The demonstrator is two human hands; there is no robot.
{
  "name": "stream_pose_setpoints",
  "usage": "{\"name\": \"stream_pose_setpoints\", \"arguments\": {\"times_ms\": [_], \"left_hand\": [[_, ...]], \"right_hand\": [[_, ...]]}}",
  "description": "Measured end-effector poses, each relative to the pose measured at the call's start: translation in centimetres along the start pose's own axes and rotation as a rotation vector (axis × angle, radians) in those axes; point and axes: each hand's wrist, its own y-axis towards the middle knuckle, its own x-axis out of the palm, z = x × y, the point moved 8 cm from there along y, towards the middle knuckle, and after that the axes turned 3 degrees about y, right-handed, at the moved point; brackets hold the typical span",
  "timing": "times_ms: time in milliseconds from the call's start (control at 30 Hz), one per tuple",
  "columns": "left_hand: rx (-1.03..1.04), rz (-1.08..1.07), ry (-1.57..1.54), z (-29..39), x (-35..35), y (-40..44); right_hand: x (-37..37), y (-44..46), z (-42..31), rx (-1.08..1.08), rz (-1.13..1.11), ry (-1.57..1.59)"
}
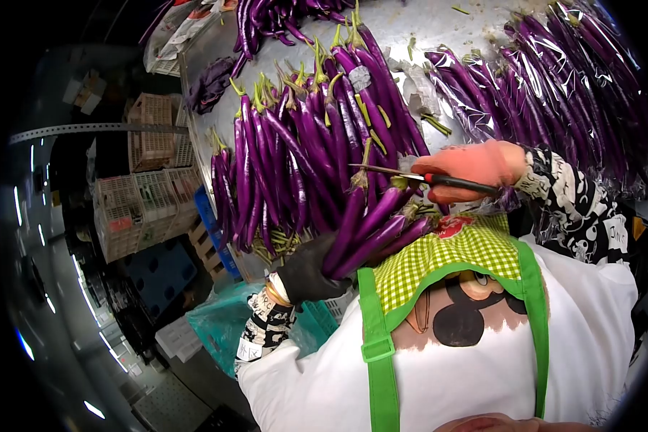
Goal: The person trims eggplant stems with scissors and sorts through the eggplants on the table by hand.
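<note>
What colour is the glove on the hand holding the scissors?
Salmon pink; the right glove shows best in the head view.

L hand (313, 270): blk glove (302, 277), wht cuff (278, 287), yellowish band (273, 293). R hand (475, 171): coral-pink glove (468, 160). Sleeves (570, 196) blk/wht w/ letters. Wht shirt (587, 302), cartoon print (459, 327) w/ big blk oval. Apron (446, 261) yellow-grn check, brt grn straps (383, 389), grn buckle (376, 348), red patch (453, 226).

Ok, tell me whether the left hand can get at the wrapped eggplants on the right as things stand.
Probably not: the left hand is taken up with loose eggplants, and the right hand, holding scissors, lies between it and the wrapped eggplants.
</note>
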Motion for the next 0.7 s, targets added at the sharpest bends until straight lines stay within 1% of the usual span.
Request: {"name": "stream_pose_setpoints", "arguments": {"times_ms": [33, 133, 200, 267, 300, 333, 400, 467, 500, 533, 567, 600, 633, 700], "left_hand": [[-0.049, -0.014, -0.013, -0.1, 0.0, 0.0], [-0.108, -0.035, -0.158, -1.3, 0.3, -0.5], [-0.216, -0.087, -0.218, -1.3, 0.1, -0.9], [-0.290, -0.124, -0.264, -1.4, -0.2, -1.2], [-0.300, -0.125, -0.289, -1.6, -0.3, -1.3], [-0.273, -0.079, -0.334, -1.8, -0.7, -1.5], [-0.212, 0.007, -0.420, -2.1, -1.3, -2.0], [-0.173, 0.110, -0.515, -2.6, -3.0, -2.3], [-0.162, 0.164, -0.555, -3.2, -4.1, -2.4], [-0.150, 0.218, -0.593, -3.8, -5.2, -2.6], [-0.187, 0.322, -0.676, -4.6, -6.0, -2.9], [-0.119, 0.384, -0.794, -6.5, -6.5, -3.5], [-0.044, 0.440, -0.909, -8.6, -7.0, -4.2], [0.123, 0.440, -1.218, -6.5, -8.9, -2.1]], "right_hand": [[-0.3, 0.4, -0.2, 0.004, 0.045, -0.048], [-0.1, 1.0, 0.0, -0.072, 0.120, -0.056], [0.3, 0.3, 0.7, -0.076, 0.272, -0.049], [-0.3, -1.2, 1.3, -0.092, 0.457, -0.257], [-1.4, -1.7, 2.3, -0.041, 0.575, -0.279], [-2.4, -2.0, 5.3, 0.158, 0.679, -0.356], [-5.1, -4.5, 8.6, 0.366, 0.958, -0.614], [-7.3, -6.4, 9.3, 0.575, 0.954, -0.765], [-7.6, -7.1, 10.8, 0.615, 0.960, -0.840], [-7.5, -7.2, 11.4, 0.698, 0.864, -0.942], [-7.4, -7.1, 12.3, 0.837, 0.714, -0.971], [-7.1, -7.3, 13.3, 0.979, 0.558, -0.984], [-7.0, -7.3, 13.8, 0.954, 0.548, -0.972], [-7.1, -6.8, 10.4, 0.963, 0.468, -1.008]]}}
